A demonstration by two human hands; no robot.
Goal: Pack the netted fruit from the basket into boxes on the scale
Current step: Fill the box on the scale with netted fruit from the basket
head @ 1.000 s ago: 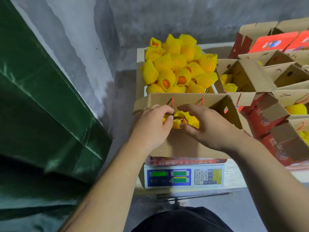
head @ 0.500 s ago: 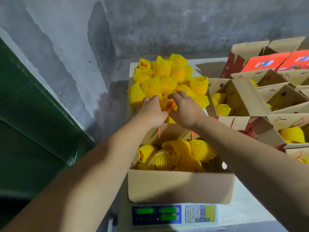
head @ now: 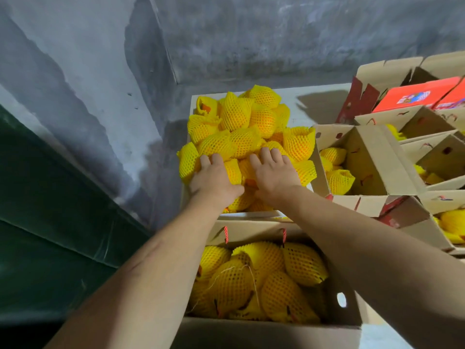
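Note:
Netted fruit in yellow foam mesh is heaped in a white basket against the wall. My left hand and my right hand lie side by side on the near part of the heap, fingers curled over fruit there. Closer to me stands an open cardboard box with red cord handles. It holds several netted fruit. The scale under the box is out of view.
To the right stand several open cardboard boxes, some with netted fruit inside, and closed red boxes at the back. A dark green sheet covers the left side. A grey concrete wall rises behind the basket.
Both hands left the box on the scale and reached forward onto the basket heap. They now sit slightly deeper in the fruit, and the camera has tipped closer.

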